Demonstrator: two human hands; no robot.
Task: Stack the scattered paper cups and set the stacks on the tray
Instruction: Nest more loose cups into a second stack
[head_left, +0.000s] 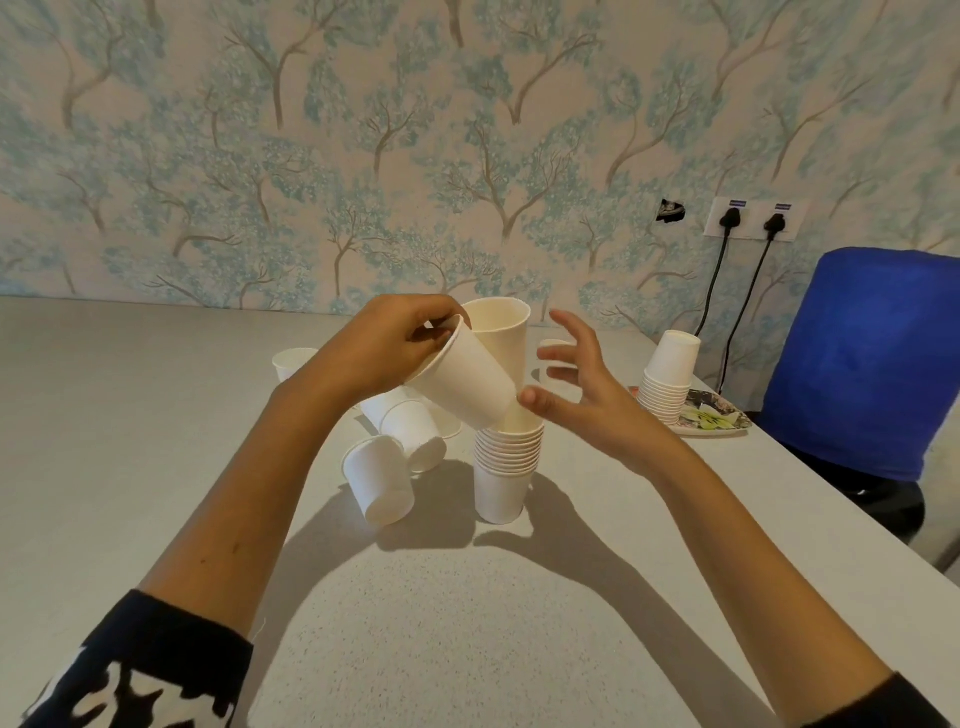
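My left hand (387, 345) pinches the rim of a white paper cup (467, 382), which is tilted with its base down to the right. It hangs in front of an upright stack of white cups (506, 457) in the middle of the table. My right hand (576, 384) is beside the stack with fingers spread; its thumb touches the tilted cup's base. Several loose cups (387, 478) lie tipped over left of the stack, and one (291, 364) stands further back. A second, upside-down stack (670, 376) rests on the patterned tray (719, 418) at the right.
The grey table (156, 415) runs back to a wallpapered wall. A blue chair (872, 358) stands off the table's right edge, with two plugged cables (714, 291) hanging from a wall socket above the tray.
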